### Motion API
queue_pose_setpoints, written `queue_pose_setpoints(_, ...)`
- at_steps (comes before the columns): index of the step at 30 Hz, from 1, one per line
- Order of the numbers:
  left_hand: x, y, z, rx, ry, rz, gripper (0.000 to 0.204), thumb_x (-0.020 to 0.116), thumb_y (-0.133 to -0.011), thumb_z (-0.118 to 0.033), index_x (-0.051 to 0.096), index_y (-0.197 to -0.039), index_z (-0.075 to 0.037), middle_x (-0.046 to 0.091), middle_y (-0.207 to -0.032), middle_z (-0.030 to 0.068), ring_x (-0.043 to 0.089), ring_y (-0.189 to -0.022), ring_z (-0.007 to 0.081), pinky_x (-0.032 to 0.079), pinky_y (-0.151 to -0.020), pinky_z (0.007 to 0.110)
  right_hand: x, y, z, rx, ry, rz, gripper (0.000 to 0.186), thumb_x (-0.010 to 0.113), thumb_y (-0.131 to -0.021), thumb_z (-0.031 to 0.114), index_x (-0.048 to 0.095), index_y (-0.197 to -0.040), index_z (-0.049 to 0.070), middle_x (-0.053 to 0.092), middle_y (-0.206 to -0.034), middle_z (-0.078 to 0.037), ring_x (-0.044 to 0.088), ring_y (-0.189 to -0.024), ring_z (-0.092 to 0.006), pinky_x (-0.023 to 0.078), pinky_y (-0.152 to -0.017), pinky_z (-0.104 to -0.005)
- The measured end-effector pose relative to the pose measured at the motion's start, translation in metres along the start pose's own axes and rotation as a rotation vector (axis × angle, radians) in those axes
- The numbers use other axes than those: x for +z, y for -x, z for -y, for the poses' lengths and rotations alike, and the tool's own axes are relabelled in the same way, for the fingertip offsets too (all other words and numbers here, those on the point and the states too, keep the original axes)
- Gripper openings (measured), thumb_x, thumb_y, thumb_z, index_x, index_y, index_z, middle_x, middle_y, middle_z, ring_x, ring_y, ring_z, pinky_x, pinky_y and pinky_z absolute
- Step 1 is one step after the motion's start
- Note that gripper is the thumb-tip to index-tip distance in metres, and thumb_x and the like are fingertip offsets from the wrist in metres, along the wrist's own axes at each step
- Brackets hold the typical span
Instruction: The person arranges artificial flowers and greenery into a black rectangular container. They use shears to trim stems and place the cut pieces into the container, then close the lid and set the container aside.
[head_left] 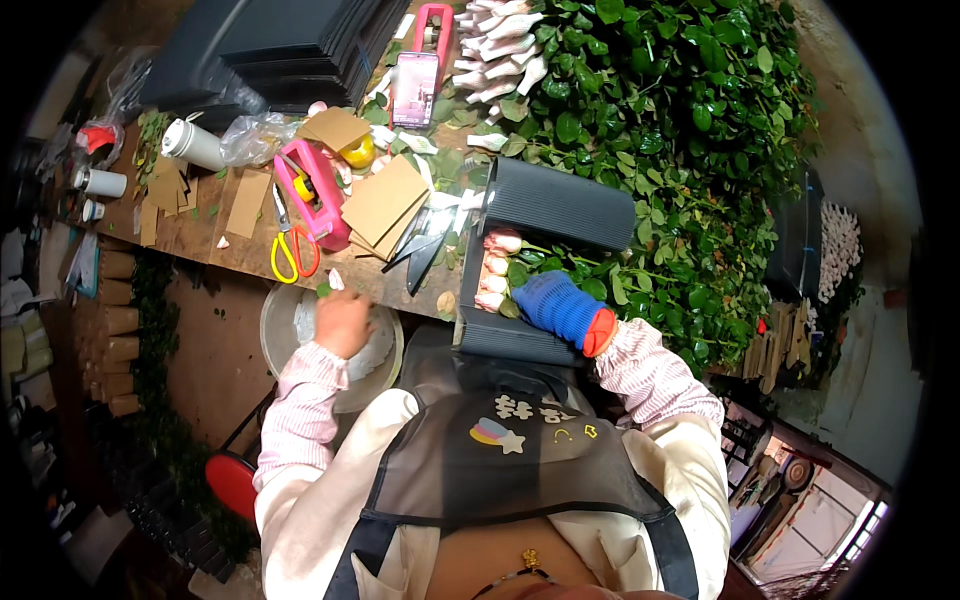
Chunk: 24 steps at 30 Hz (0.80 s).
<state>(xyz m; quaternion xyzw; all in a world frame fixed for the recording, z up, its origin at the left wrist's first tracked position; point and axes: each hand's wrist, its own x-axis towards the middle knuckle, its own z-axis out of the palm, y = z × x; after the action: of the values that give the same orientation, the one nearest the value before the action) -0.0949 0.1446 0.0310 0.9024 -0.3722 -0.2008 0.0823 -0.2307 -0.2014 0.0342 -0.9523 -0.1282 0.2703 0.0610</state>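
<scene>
Right hand (562,305) in blue knit glove pressed flat, fingers together, on pale pink rose bunch (497,270) lying across dark corrugated sheet (555,205): heads left, stems right. Left hand (342,320), bare, closed over grey round basin (285,325).

Yellow-handled scissors (284,256) lie at the workbench's (200,238) near edge, just beside a pink tape dispenser (312,195). Brown cardboard sheets (384,203) lie mid-bench; two white cups (192,144) stand toward its left end; black trays (290,45) are stacked at the far edge.

Scissors (291,255) are being kept on the tabletop (200,235), left of cardboard squares (383,203); rosebuds (495,268) are being cradled in a corrugated sheet (550,205) at the right.
</scene>
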Motion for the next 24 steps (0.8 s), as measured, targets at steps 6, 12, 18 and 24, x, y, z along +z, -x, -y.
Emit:
queue_pose_setpoints(6,0.052,-0.082,-0.091,0.095,0.838,-0.134,0.069,0.083,-0.082,-0.034,0.048,-0.130,0.001,0.052,-0.123,0.0198,0.052,-0.119,0.0327,0.042,-0.104,0.040,0.006,-0.014,0.011,0.000,0.123,-0.039,0.017,0.061,-0.087,0.020,0.071,-0.077,0.012,0.073,-0.082,-0.015,0.072,-0.074,-0.0304,0.052,-0.059,-0.0445)
queue_pose_setpoints(12,0.074,-0.105,-0.103,0.222,0.729,0.040,0.096,0.093,-0.066,-0.041,0.038,-0.136,-0.005,0.035,-0.136,0.0230,0.035,-0.134,0.0394,0.031,-0.115,0.046,0.004,-0.009,0.001,0.057,0.011,0.037,0.021,0.062,-0.090,0.030,0.072,-0.094,0.012,0.073,-0.084,-0.014,0.072,-0.078,-0.0327,0.054,-0.067,-0.0464)
queue_pose_setpoints(18,0.065,-0.103,-0.108,0.195,0.653,0.097,0.093,0.093,-0.068,-0.041,0.039,-0.135,-0.007,0.030,-0.144,0.0301,0.023,-0.144,0.0465,0.025,-0.119,0.050,-0.022,0.004,-0.003,0.242,-0.152,-0.012,0.032,0.061,-0.092,0.042,0.071,-0.099,0.013,0.074,-0.090,-0.013,0.072,-0.087,-0.0325,0.055,-0.075,-0.0462)
queue_pose_setpoints(24,0.072,-0.103,-0.104,0.198,0.666,0.061,0.088,0.093,-0.068,-0.040,0.042,-0.134,-0.009,0.032,-0.144,0.0316,0.024,-0.145,0.0478,0.026,-0.119,0.050,-0.020,-0.013,0.011,0.230,-0.156,-0.066,0.026,0.059,-0.093,0.037,0.067,-0.100,0.013,0.073,-0.085,-0.013,0.072,-0.078,-0.0314,0.054,-0.066,-0.0461)
